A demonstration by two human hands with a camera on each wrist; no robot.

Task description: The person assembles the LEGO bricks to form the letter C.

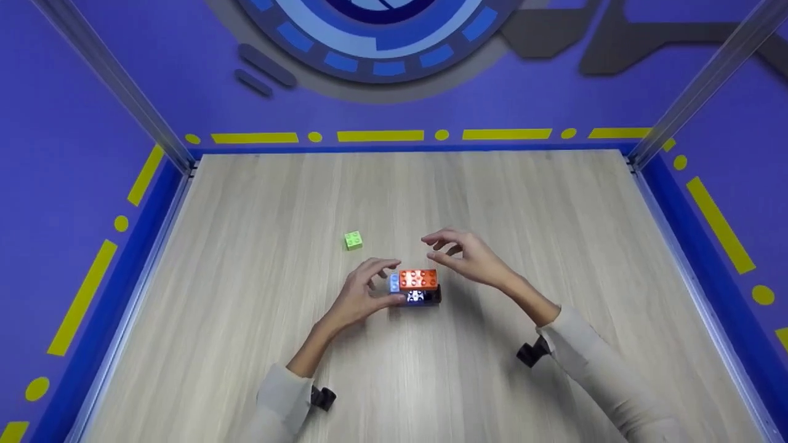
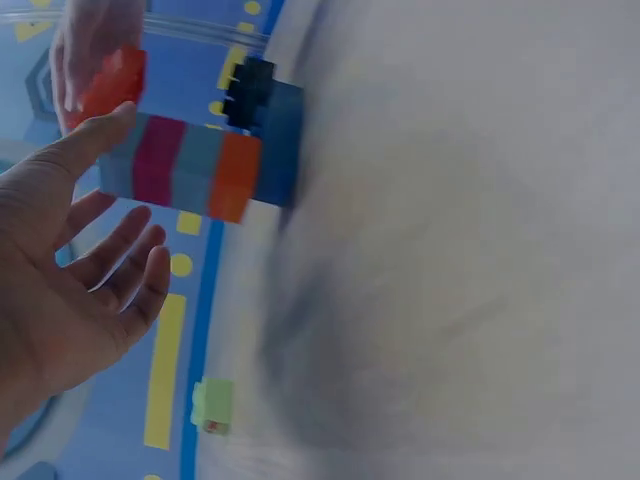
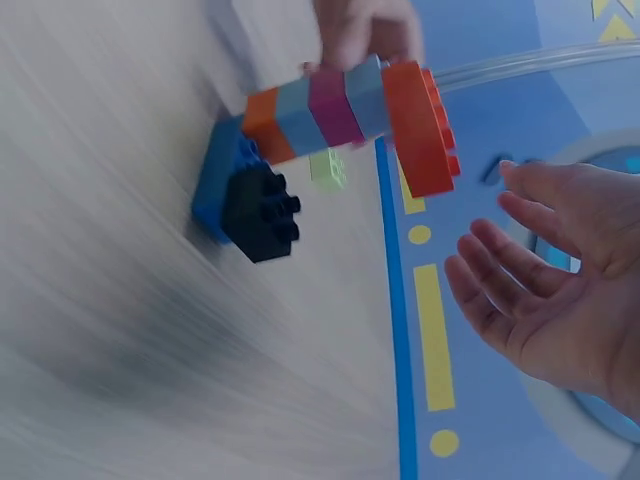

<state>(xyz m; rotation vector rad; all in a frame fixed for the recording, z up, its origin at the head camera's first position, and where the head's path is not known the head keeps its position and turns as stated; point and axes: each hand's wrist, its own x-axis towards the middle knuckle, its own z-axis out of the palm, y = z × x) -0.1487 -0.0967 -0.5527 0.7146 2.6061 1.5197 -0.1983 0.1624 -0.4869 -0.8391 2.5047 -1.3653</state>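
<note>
A tower of toy building bricks stands on the table. From its blue base (image 3: 213, 185) rise orange, light blue, magenta (image 3: 335, 108) and light blue bricks, capped by a red-orange brick (image 1: 418, 279) that overhangs to the right. Beside the column a black brick (image 3: 260, 215) sits on the base. My left hand (image 1: 364, 291) is around the tower's left side, thumb near and index finger far, with the fingertips right at the upper bricks. To the upper right, my right hand (image 1: 466, 255) is held apart from the tower, fingers loosely bent, nothing in them.
A light green brick (image 1: 353, 240) lies on the wooden table (image 1: 277, 215), beyond my left hand. Blue-purple walls (image 1: 394, 114) with yellow marks border the table at the back and both sides. Metal posts (image 1: 708, 80) stand at the back corners.
</note>
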